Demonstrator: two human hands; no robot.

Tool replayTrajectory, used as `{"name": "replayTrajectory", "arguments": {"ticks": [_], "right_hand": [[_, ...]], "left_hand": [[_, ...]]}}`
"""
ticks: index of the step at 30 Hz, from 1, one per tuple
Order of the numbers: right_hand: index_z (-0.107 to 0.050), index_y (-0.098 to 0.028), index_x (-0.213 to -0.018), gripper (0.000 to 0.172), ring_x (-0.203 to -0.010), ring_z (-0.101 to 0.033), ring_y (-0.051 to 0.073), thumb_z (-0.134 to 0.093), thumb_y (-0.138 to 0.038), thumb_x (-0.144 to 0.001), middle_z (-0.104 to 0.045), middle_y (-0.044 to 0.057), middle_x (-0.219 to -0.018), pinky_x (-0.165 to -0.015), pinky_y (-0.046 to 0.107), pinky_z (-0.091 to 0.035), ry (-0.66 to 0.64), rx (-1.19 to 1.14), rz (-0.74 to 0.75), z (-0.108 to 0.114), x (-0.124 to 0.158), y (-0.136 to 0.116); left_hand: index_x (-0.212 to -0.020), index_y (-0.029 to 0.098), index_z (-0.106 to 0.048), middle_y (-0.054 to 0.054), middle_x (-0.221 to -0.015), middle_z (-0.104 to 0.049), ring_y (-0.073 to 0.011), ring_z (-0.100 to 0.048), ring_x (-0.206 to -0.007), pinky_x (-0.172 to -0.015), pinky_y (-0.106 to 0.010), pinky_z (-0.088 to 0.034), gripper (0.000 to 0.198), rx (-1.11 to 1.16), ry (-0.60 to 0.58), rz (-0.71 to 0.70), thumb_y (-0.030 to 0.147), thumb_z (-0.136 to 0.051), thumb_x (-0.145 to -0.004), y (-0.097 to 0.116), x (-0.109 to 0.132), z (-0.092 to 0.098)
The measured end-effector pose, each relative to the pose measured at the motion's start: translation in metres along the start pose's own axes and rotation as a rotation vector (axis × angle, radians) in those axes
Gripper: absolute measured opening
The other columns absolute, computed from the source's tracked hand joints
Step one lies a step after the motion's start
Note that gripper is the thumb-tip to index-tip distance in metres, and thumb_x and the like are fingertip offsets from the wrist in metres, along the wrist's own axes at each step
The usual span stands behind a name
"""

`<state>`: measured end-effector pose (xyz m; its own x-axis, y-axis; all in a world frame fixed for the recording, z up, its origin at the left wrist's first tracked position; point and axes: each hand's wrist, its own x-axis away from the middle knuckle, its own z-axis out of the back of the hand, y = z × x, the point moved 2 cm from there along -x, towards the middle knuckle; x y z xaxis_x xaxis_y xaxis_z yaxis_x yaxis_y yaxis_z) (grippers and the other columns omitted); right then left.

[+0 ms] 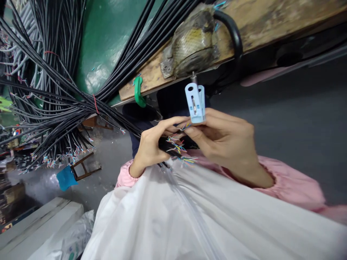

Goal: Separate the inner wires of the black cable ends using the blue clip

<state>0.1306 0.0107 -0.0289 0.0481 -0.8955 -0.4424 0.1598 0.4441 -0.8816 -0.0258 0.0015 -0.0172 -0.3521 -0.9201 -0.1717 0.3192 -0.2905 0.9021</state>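
My left hand (150,144) is wrapped around the end of a bundle of black cables (116,115), whose stripped ends show thin coloured wires (177,145). With fingertips pinched, my right hand (230,142) grips the fine wires of one cable beside my left fingertips. Just above the right fingers, a light blue clothespin (194,108) sits on a thin metal shaft (193,77). That shaft sticks out of a tape-wrapped, motor-like device (193,43) on the bench edge. Part of the right fingertips is hidden behind the clothespin.
A wooden bench edge (271,25) and a green tabletop (100,47) run across the top. More black cables (58,43) lie at left, some tied with red string. A green hook-shaped clip (138,92) hangs on the edge. A blue-topped stool (66,177) stands lower left.
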Motion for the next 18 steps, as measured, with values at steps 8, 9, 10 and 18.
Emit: {"name": "replayTrajectory", "arguments": {"ticks": [8, 9, 10, 18], "right_hand": [[-0.066, -0.021, -0.083, 0.016, -0.061, -0.061, 0.012, -0.062, -0.007, -0.088, -0.066, 0.000, -0.070, -0.056, 0.023, -0.052, -0.087, 0.039, 0.093, 0.001, -0.002, -0.010], [-0.067, -0.022, -0.084, 0.017, -0.063, -0.062, 0.012, -0.063, -0.006, -0.088, -0.067, 0.001, -0.072, -0.058, 0.024, -0.053, -0.057, 0.070, 0.111, 0.003, -0.001, -0.012], [-0.067, -0.022, -0.084, 0.018, -0.065, -0.063, 0.013, -0.063, -0.005, -0.087, -0.068, 0.001, -0.073, -0.060, 0.025, -0.054, -0.017, 0.105, 0.115, 0.006, -0.001, -0.013], [-0.068, -0.024, -0.096, 0.015, -0.074, -0.068, 0.015, -0.061, -0.011, -0.092, -0.070, 0.004, -0.084, -0.060, 0.027, -0.055, -0.047, 0.074, 0.068, 0.010, 0.003, -0.017]], "left_hand": [[-0.098, 0.019, -0.073, -0.006, -0.086, -0.076, -0.0151, -0.070, -0.071, -0.062, -0.025, -0.055, 0.028, -0.079, -0.089, -0.147, 0.041, -0.056, -0.095, 0.008, 0.004, 0.007], [-0.095, 0.019, -0.073, -0.005, -0.086, -0.075, -0.0139, -0.070, -0.071, -0.062, -0.024, -0.055, 0.026, -0.058, -0.074, -0.179, 0.040, -0.057, -0.095, 0.009, 0.005, 0.007], [-0.091, 0.020, -0.073, -0.004, -0.086, -0.075, -0.0126, -0.070, -0.071, -0.061, -0.022, -0.055, 0.025, -0.038, -0.052, -0.207, 0.039, -0.057, -0.095, 0.009, 0.005, 0.007], [-0.099, 0.024, -0.073, -0.003, -0.086, -0.077, -0.0137, -0.071, -0.070, -0.060, -0.024, -0.056, 0.024, -0.030, 0.058, -0.214, 0.044, -0.060, -0.093, -0.002, 0.013, 0.001]]}}
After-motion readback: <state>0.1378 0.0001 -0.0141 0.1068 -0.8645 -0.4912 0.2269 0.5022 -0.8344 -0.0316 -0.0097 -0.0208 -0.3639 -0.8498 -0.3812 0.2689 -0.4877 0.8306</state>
